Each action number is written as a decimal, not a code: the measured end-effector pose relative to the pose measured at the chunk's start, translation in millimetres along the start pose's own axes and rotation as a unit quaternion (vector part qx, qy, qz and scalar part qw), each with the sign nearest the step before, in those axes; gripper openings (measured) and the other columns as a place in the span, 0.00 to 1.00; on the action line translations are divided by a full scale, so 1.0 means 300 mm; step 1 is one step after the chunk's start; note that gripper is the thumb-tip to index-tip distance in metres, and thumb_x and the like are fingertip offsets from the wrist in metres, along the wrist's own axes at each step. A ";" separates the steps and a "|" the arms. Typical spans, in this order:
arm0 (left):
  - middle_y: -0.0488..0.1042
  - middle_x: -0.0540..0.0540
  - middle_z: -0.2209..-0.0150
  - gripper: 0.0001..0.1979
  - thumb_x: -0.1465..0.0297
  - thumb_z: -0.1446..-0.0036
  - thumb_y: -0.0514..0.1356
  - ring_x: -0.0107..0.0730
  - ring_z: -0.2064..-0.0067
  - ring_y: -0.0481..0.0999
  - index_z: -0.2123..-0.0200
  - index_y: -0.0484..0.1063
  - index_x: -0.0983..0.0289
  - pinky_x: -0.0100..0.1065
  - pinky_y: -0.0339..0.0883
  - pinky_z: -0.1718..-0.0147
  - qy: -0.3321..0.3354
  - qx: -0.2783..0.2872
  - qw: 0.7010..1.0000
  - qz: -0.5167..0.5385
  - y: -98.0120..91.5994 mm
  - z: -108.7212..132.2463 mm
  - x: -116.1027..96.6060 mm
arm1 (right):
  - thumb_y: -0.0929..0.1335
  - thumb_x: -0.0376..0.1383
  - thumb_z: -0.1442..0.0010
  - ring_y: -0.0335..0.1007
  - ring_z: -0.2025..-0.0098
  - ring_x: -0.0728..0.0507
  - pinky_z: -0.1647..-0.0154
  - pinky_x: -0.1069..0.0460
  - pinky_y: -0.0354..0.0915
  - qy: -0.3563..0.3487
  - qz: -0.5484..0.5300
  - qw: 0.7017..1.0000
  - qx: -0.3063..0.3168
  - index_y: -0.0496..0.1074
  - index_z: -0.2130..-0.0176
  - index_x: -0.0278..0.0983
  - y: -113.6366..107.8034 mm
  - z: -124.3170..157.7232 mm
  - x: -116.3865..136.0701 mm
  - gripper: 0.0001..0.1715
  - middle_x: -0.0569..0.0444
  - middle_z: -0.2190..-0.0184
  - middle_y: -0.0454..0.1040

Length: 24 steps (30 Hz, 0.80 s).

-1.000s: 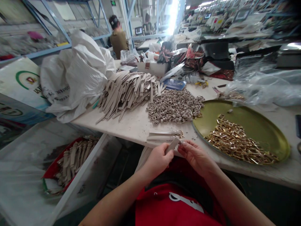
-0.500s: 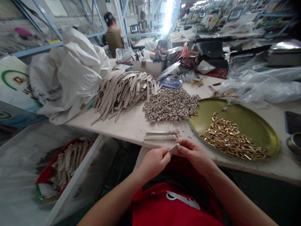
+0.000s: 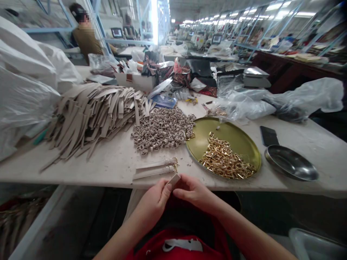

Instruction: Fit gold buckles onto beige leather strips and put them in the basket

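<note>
My left hand (image 3: 158, 195) is closed on a light beige strap (image 3: 174, 179), pinched between thumb and fingers just off the table's front edge. Beside it, my right hand (image 3: 191, 190) has its fingers curled at the strap's right side; what they hold, if anything, is hidden. Beyond my hands lie finished-looking straps (image 3: 155, 169) with gold buckles at their right ends. A heap of small beige loops (image 3: 162, 128) sits farther back, with a large pile of loose straps (image 3: 94, 112) to its left. Gold metal pieces (image 3: 227, 159) lie on a round golden tray (image 3: 235, 130).
A steel bowl (image 3: 291, 162) and a dark phone (image 3: 269, 135) are on the table's right. Clear plastic bags (image 3: 249, 104) and a white box (image 3: 135, 81) stand behind. A white sack (image 3: 27, 72) rises at left. A person (image 3: 85, 34) sits in the background.
The view has turned right, bringing the steel bowl and the whole phone into sight. Both hands remain close together; the right fingers now sit lower beside the strap, off its end.
</note>
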<state>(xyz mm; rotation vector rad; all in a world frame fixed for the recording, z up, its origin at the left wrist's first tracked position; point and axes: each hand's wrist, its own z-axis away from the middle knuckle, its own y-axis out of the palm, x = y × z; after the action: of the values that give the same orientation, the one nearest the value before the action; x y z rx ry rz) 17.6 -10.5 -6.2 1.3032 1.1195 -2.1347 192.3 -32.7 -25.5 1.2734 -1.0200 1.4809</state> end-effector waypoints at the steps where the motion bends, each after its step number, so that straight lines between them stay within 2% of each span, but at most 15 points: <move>1: 0.72 0.55 0.67 0.18 0.58 0.39 0.43 0.35 0.65 0.69 0.66 0.65 0.64 0.32 0.60 0.67 -0.010 -0.007 1.000 -0.008 -0.005 -0.010 0.003 | 0.67 0.44 0.45 0.65 0.69 0.47 0.68 0.52 0.62 -0.004 0.091 0.995 -0.038 0.68 0.62 0.37 -0.052 -0.002 0.010 0.14 0.55 0.71 0.70; 2: 0.70 0.53 0.71 0.18 0.58 0.39 0.43 0.34 0.69 0.67 0.71 0.63 0.63 0.31 0.58 0.70 -0.019 -0.017 1.000 -0.013 -0.010 -0.020 0.006 | 0.65 0.42 0.43 0.65 0.70 0.47 0.68 0.52 0.61 -0.006 0.204 0.975 -0.092 0.68 0.62 0.37 -0.114 -0.006 0.020 0.12 0.55 0.71 0.69; 3: 0.68 0.52 0.74 0.18 0.57 0.39 0.43 0.32 0.71 0.65 0.73 0.61 0.63 0.31 0.56 0.72 -0.027 -0.026 0.999 -0.012 -0.014 -0.030 0.009 | 0.64 0.39 0.42 0.65 0.69 0.46 0.67 0.51 0.60 -0.010 0.334 0.931 -0.147 0.69 0.64 0.36 -0.183 -0.012 0.030 0.09 0.53 0.71 0.69; 5: 0.65 0.50 0.76 0.18 0.58 0.40 0.44 0.30 0.72 0.63 0.74 0.59 0.63 0.29 0.54 0.74 -0.030 -0.032 0.999 0.005 -0.014 -0.050 0.015 | 0.63 0.36 0.41 0.66 0.65 0.43 0.65 0.50 0.59 0.007 0.542 0.817 -0.195 0.70 0.65 0.36 -0.320 -0.032 0.040 0.08 0.49 0.66 0.70; 6: 0.64 0.50 0.76 0.17 0.58 0.40 0.44 0.30 0.73 0.62 0.74 0.59 0.63 0.29 0.53 0.75 -0.029 -0.028 0.999 0.013 -0.012 -0.059 0.017 | 0.63 0.36 0.41 0.67 0.65 0.42 0.66 0.50 0.58 0.029 0.603 0.772 -0.198 0.71 0.65 0.36 -0.380 -0.046 0.038 0.09 0.47 0.65 0.71; 7: 0.63 0.50 0.76 0.17 0.59 0.40 0.44 0.30 0.73 0.62 0.74 0.59 0.63 0.29 0.53 0.75 -0.029 -0.023 0.999 0.017 -0.009 -0.067 0.018 | 0.64 0.37 0.42 0.67 0.65 0.42 0.66 0.50 0.58 0.052 0.644 0.740 -0.186 0.71 0.66 0.36 -0.429 -0.060 0.033 0.09 0.47 0.66 0.71; 9: 0.63 0.49 0.76 0.16 0.60 0.40 0.44 0.29 0.73 0.61 0.74 0.59 0.63 0.29 0.52 0.75 -0.028 -0.014 0.999 0.017 -0.003 -0.078 0.018 | 0.66 0.38 0.44 0.67 0.66 0.42 0.68 0.51 0.57 0.077 0.676 0.719 -0.145 0.71 0.68 0.36 -0.493 -0.084 0.016 0.07 0.48 0.68 0.71; 11: 0.62 0.49 0.76 0.16 0.60 0.40 0.44 0.29 0.73 0.61 0.75 0.59 0.63 0.30 0.52 0.74 -0.025 -0.011 1.000 0.014 -0.003 -0.080 0.016 | 0.66 0.37 0.45 0.67 0.68 0.43 0.68 0.51 0.56 0.073 0.666 0.732 -0.125 0.71 0.70 0.37 -0.516 -0.097 0.002 0.05 0.50 0.70 0.71; 13: 0.63 0.49 0.77 0.16 0.60 0.40 0.44 0.29 0.73 0.61 0.75 0.58 0.63 0.30 0.52 0.75 -0.022 -0.014 1.000 0.014 -0.006 -0.074 0.008 | 0.66 0.35 0.45 0.66 0.68 0.44 0.68 0.51 0.56 0.043 0.626 0.764 -0.153 0.70 0.72 0.37 -0.507 -0.096 0.004 0.05 0.51 0.71 0.71; 14: 0.63 0.49 0.77 0.16 0.60 0.40 0.45 0.29 0.73 0.61 0.75 0.59 0.63 0.30 0.52 0.74 -0.019 -0.016 1.000 0.014 -0.008 -0.070 0.001 | 0.66 0.35 0.45 0.65 0.69 0.44 0.67 0.51 0.56 0.023 0.586 0.789 -0.180 0.70 0.72 0.37 -0.492 -0.091 0.011 0.05 0.51 0.71 0.70; 16: 0.65 0.49 0.75 0.14 0.61 0.41 0.47 0.29 0.72 0.63 0.73 0.62 0.64 0.29 0.54 0.73 -0.009 -0.022 1.000 0.019 -0.007 -0.065 -0.021 | 0.66 0.37 0.45 0.64 0.71 0.45 0.68 0.51 0.57 -0.007 0.450 0.863 -0.231 0.70 0.72 0.37 -0.439 -0.076 0.033 0.07 0.53 0.73 0.70; 18: 0.68 0.50 0.72 0.11 0.63 0.42 0.51 0.29 0.70 0.65 0.69 0.65 0.65 0.29 0.56 0.70 0.011 -0.037 0.999 0.037 0.005 -0.066 -0.051 | 0.68 0.42 0.47 0.62 0.74 0.47 0.70 0.51 0.57 -0.012 0.252 0.937 -0.244 0.70 0.72 0.38 -0.353 -0.058 0.058 0.10 0.56 0.77 0.68; 19: 0.69 0.50 0.71 0.11 0.63 0.43 0.52 0.29 0.69 0.66 0.67 0.67 0.65 0.29 0.57 0.69 0.022 -0.047 0.997 0.054 0.014 -0.069 -0.066 | 0.69 0.44 0.49 0.61 0.75 0.48 0.72 0.52 0.57 -0.007 0.148 0.961 -0.235 0.70 0.72 0.38 -0.300 -0.050 0.068 0.12 0.58 0.79 0.67; 21: 0.71 0.51 0.68 0.11 0.64 0.45 0.54 0.29 0.67 0.67 0.65 0.68 0.66 0.29 0.59 0.67 0.041 -0.069 0.992 0.101 0.039 -0.074 -0.091 | 0.71 0.46 0.51 0.61 0.76 0.49 0.71 0.53 0.58 0.001 -0.026 0.978 -0.205 0.70 0.72 0.38 -0.184 -0.034 0.076 0.14 0.59 0.80 0.68; 24: 0.71 0.52 0.68 0.13 0.62 0.46 0.56 0.29 0.67 0.67 0.64 0.68 0.67 0.29 0.60 0.66 0.054 -0.112 0.978 0.164 0.078 -0.069 -0.097 | 0.73 0.45 0.54 0.63 0.73 0.49 0.68 0.52 0.60 0.000 -0.180 0.965 -0.193 0.70 0.72 0.38 -0.023 -0.014 0.060 0.14 0.58 0.76 0.71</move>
<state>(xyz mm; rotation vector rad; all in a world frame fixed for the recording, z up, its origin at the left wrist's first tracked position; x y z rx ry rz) 59.1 -10.0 4.2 1.4003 1.0660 -1.6667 197.0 -25.0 -7.9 1.1024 -0.9589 0.9503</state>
